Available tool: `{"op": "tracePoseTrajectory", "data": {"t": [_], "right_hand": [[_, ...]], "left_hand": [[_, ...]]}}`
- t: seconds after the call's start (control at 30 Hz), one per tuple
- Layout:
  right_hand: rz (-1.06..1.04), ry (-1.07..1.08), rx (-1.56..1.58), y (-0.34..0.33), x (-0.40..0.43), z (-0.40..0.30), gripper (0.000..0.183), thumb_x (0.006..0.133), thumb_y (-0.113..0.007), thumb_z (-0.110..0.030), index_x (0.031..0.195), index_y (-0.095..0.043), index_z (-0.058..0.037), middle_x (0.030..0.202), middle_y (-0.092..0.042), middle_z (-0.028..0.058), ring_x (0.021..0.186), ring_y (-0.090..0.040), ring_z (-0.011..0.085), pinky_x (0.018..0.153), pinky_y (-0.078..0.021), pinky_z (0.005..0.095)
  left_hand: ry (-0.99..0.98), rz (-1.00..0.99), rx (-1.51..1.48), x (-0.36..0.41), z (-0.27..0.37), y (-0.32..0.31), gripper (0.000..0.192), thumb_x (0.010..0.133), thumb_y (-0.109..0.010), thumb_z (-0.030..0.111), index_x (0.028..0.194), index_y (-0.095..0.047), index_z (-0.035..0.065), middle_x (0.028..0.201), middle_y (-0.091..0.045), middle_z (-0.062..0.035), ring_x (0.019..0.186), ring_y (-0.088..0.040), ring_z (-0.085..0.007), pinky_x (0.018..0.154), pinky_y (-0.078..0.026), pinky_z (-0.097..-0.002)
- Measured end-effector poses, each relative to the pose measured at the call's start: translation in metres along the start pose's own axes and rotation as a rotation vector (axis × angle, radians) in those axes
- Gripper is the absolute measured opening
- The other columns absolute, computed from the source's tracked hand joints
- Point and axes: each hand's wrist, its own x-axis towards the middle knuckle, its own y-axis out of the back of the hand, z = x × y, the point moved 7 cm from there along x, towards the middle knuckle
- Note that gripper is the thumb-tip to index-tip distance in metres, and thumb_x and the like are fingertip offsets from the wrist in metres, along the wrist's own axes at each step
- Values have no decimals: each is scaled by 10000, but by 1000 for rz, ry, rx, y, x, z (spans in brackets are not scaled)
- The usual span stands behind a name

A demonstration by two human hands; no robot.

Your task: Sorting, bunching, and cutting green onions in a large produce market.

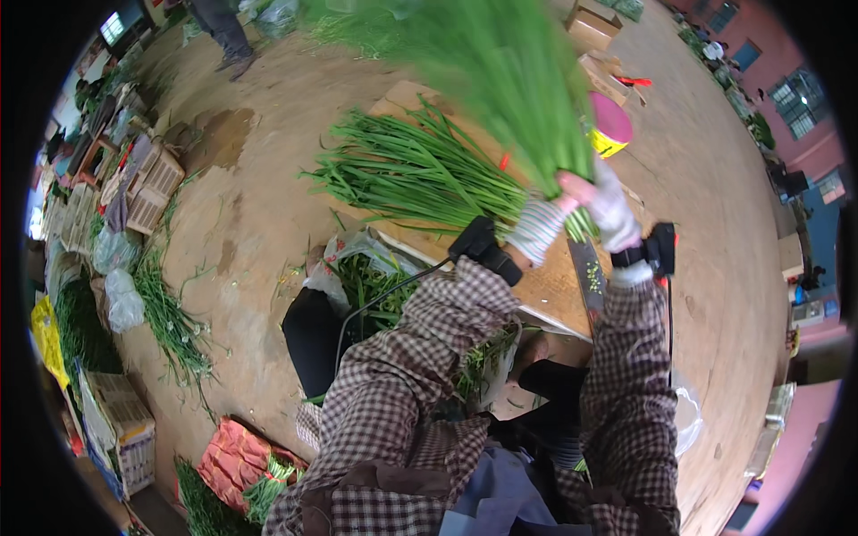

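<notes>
A large bunch of green Chinese chives point(546, 127) stands tilted away from me, its leafy tops blurred. My left hand point(546, 218), in a striped fingerless glove, grips it near the cut stem ends. My right hand point(613, 204), in a white glove, clasps the same bunch from the right. Under and beyond my hands, a pile of loose chives point(422, 174) lies across a low wooden board point(549, 288). Near my right wrist, a flat dark knife blade point(588, 271) rests on the board with small green scraps on it.
A pink-and-yellow tub point(610, 127) stands past the board's right side, near cardboard boxes point(593, 27). A plastic bag of trimmings point(369, 275) sits by my left knee. Loose greens point(167, 315) and crates point(154, 187) line the left. Another person's legs point(224, 33) are at the far left.
</notes>
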Motion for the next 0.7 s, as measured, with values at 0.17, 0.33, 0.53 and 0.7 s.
{"op": "tracePoseTrajectory", "data": {"t": [0.17, 0.33, 0.53, 0.7], "right_hand": [[-308, -376, -153, -22, 29, 76, 683, 766, -714, -132, 1343, -380, 14, 1059, -632, 114, 780, -619, 144, 834, -466, 290], [-503, -523, -753, -27, 27, 142, 854, 682, -694, -407, 1395, -345, -89, 1277, -512, 210, 1171, -506, 305, 970, -398, 344], [-537, -489, -982, -13, 19, 138, 855, 730, -646, -485, 1428, -273, -160, 1360, -399, 186, 1190, -456, 370, 967, -389, 429], [75, -293, -620, 46, -26, 140, 684, 819, -638, -436, 1365, -394, -104, 1342, -457, 177, 1230, -456, 284, 1006, -381, 357]], "left_hand": [[235, 282, -99, -8, -82, 69, 546, 817, -685, 366, 1215, -478, 55, 1121, -565, -59, 980, -566, -182, 819, -505, -296], [680, 467, -247, -45, -120, 93, 490, 874, -581, 415, 1195, -470, 62, 1091, -586, -118, 905, -622, -256, 754, -553, -403], [928, 132, 227, -60, -76, 79, 583, 850, -542, 558, 1079, -538, 22, 854, -640, -130, 740, -644, -240, 638, -545, -361], [1040, -47, 802, -65, -58, 86, 596, 762, -624, 610, 821, -626, 17, 679, -636, -107, 548, -607, -198, 562, -522, -321]]}}
